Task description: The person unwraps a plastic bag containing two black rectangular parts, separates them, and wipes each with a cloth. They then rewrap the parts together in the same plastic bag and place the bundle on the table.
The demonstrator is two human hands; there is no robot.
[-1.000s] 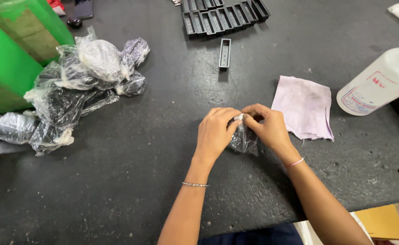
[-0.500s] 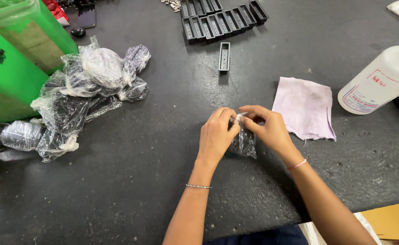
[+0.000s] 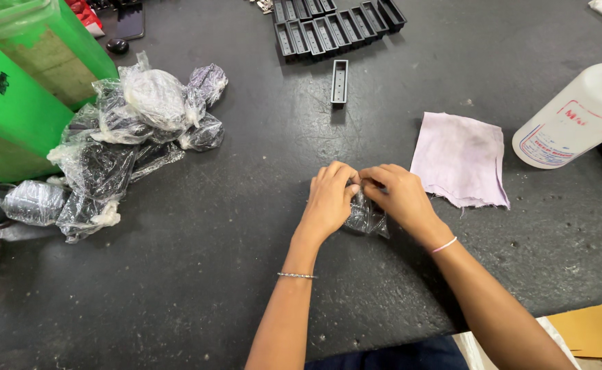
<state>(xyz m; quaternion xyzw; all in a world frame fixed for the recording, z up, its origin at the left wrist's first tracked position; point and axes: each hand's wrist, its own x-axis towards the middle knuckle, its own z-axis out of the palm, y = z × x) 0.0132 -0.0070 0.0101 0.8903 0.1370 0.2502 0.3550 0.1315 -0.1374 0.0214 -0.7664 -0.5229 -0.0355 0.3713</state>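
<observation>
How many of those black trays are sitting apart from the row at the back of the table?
1. A single black tray lies alone, just in front of the row of trays at the table's far edge. More may sit beyond the top of the picture.

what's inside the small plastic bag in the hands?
Both hands, left hand and right hand, pinch the top of the small clear plastic bag. Something dark shows through the crinkled film; its shape is hidden by fingers and glare.

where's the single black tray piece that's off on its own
In the head view the lone black tray piece lies on the dark table above centre, just below the row of black trays and up-left of the pink cloth.
</observation>
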